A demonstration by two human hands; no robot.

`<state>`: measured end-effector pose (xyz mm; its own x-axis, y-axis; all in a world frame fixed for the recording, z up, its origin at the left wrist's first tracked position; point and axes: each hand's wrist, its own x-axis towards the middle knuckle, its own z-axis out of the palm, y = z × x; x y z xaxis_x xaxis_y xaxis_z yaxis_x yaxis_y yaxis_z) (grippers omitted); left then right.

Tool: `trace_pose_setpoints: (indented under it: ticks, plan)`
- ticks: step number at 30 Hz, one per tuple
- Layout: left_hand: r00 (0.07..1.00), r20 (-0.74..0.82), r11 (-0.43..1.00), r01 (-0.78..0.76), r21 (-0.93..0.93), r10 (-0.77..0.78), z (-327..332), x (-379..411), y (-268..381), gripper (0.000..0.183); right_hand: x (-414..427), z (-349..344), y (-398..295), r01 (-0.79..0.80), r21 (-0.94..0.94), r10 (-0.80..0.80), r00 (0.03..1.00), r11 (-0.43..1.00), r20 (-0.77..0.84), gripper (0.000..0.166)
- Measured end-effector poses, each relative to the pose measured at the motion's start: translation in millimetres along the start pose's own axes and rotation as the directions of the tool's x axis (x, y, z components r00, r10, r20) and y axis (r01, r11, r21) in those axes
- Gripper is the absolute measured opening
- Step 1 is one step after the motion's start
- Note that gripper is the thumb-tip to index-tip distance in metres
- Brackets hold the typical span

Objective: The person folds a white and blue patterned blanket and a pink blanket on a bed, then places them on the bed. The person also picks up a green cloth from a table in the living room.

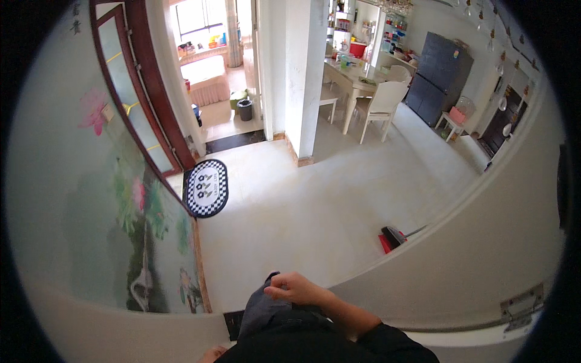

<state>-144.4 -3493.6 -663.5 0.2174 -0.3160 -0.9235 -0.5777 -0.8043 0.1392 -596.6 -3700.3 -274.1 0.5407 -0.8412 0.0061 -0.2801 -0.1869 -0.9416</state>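
Note:
My right hand (295,288) is in front of my body, above my grey trousers (263,313). Its fingers curl loosely towards the thumb, and I see nothing held in them. Only a small part of my left hand (214,355) shows at the bottom edge; its fingers are hidden. Beneath me is a dark threshold strip (233,323). Pale floor tiles (290,213) spread out ahead. A red dustpan (386,243) with a dark broom head (393,236) rests on the floor to the right, partly cut off by a pale panel.
A painted lotus wall (150,254) runs along the left. A checkered oval mat (206,188) lies by a red-framed door (136,90). Ahead stand a square pillar (299,90), a dining table (352,75), a white chair (386,102) and a dark refrigerator (438,79). A metal hinge (522,304) sits lower right.

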Motion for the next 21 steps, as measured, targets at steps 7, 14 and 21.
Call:
trace_pose_setpoints:
  ticks: [7, 14, 21]
  plan:
    - [0.875, -0.371, 0.947, -0.252, 0.198, 0.310, -181.9, 94.1, 284.2, 0.030, 105.8, -116.6, 34.5, -0.138, -0.181, 0.092, 0.966, 0.974, -0.240, 0.041]
    - [0.734, -0.243, 0.771, -0.573, 0.280, 0.634, -189.9, 67.8, 617.0, 0.033, 120.4, -205.5, 100.6, -0.498, -0.003, 0.412, 0.721, 0.867, -0.556, 0.042]
    - [0.447, 0.156, 0.351, -0.838, 0.418, 0.881, -82.7, 18.4, 876.2, 0.027, 87.3, -319.4, 182.9, -0.679, 0.033, 0.515, 0.524, 0.734, -0.678, 0.038]
